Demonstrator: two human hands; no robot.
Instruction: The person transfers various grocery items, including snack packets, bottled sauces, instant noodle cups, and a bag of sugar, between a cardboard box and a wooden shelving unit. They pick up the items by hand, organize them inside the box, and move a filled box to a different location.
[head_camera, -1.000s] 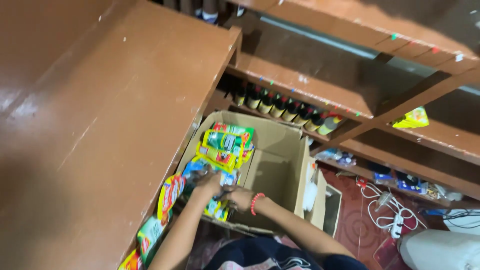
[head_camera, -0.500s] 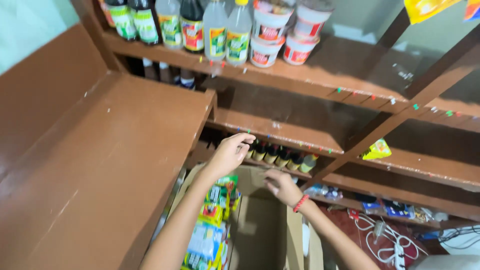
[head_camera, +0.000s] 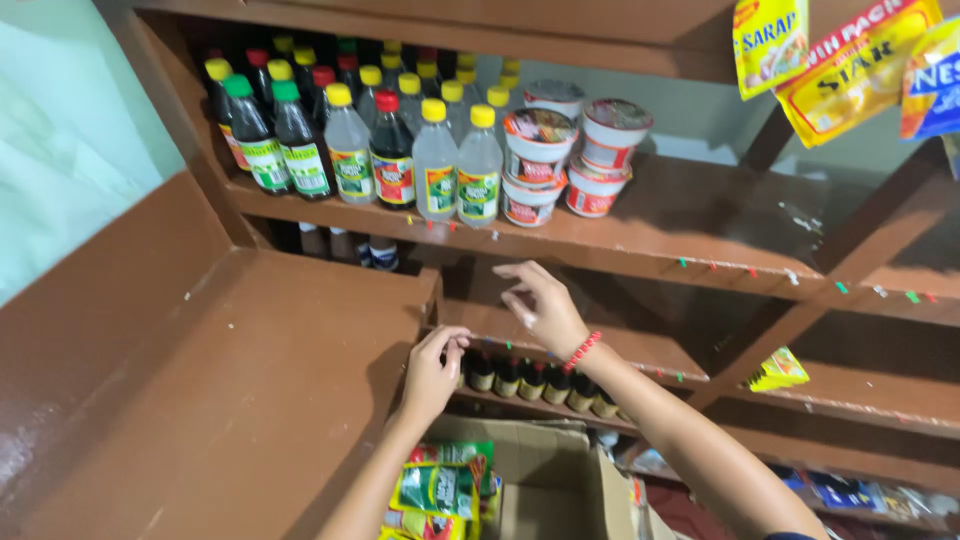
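Observation:
My left hand (head_camera: 435, 372) reaches to the front edge of a low brown shelf (head_camera: 600, 350), fingers curled near the first of a row of small dark bottles (head_camera: 535, 380); whether it grips anything I cannot tell. My right hand (head_camera: 540, 305), with a red bead bracelet at the wrist, hovers above that shelf with fingers apart and nothing in it. Below my arms an open cardboard box (head_camera: 560, 480) holds a stack of green and yellow snack packets (head_camera: 440, 490).
The upper shelf (head_camera: 700, 235) carries tall bottles with yellow, red and green caps (head_camera: 400, 150) and stacked instant noodle cups (head_camera: 570, 150). Sachet strips (head_camera: 830, 50) hang at top right. A brown counter (head_camera: 230, 400) lies at left. A yellow packet (head_camera: 778, 370) sits on a lower shelf.
The view has tilted up from the box to the shelves. Both hands rose out of the box toward the low shelf; my left hand now sits by the small bottles.

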